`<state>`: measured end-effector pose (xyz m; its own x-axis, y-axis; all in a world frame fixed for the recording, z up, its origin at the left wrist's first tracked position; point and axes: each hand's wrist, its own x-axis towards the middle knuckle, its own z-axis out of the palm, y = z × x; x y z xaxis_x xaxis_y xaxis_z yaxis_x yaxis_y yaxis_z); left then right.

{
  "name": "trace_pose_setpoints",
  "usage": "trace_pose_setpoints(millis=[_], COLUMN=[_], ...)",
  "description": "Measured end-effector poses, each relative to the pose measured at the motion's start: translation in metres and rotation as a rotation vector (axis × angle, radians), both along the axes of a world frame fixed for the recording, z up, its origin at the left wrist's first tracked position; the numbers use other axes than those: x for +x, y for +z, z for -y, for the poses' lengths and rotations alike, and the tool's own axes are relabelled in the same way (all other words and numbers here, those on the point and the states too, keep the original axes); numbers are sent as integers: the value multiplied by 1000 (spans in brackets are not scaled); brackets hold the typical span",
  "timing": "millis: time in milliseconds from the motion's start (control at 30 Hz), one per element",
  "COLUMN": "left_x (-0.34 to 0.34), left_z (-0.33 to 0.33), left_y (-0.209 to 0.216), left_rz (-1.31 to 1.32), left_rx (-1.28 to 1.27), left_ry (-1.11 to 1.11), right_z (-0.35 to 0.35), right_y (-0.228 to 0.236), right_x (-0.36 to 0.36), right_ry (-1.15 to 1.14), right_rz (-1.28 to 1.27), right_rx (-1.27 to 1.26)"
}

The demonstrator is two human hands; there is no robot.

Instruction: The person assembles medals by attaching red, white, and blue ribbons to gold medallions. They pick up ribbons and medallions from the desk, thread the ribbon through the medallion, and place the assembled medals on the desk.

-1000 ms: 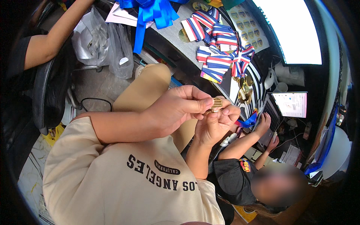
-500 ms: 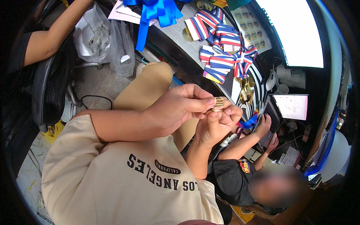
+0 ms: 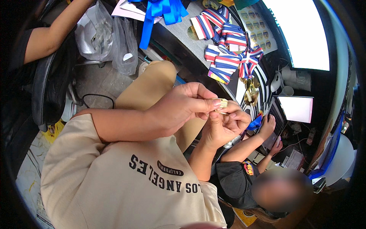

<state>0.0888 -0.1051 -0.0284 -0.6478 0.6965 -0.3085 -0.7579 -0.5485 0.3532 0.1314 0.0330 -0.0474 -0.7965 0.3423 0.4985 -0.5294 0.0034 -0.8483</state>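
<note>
Your left hand (image 3: 183, 110) and right hand (image 3: 225, 128) stay pinched together on the small gold piece (image 3: 222, 104), barely shifted, so the fiddling continues.

Small gold piece (image 3: 222, 103) between fingertips

Both hands shift slightly left and down in frame: left hand (image 3: 183, 110) and right hand (image 3: 225, 128) sit nearer center. The small gold piece (image 3: 222, 104) is pinched a little lower. Striped ribbons (image 3: 228, 49) drift right.
</note>
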Motion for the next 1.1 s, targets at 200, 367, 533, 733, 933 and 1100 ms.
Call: trace_pose_setpoints(millis=[200,367,533,733,933,1100], left_x=[-1,-2,-2,-1,1,1], left_z=[2,3,3,3,2,2], left_y=[-1,-4,-7,-8,-9,-9], left_rz=[12,-33,-22,13,21,24], left_rx=[-22,8,78,104,101,113], left_ry=[-9,-27,-36,-44,-29,-21], right_z=[-1,5,5,6,9,10], right_y=[8,15,21,22,24,28], right_x=[7,12,14,14,15,14], right_ry=[-8,-57,-184,-268,-298,-334], right_rz=[86,94,43,-42,-27,-50], right_rx=[21,39,308,472,488,542])
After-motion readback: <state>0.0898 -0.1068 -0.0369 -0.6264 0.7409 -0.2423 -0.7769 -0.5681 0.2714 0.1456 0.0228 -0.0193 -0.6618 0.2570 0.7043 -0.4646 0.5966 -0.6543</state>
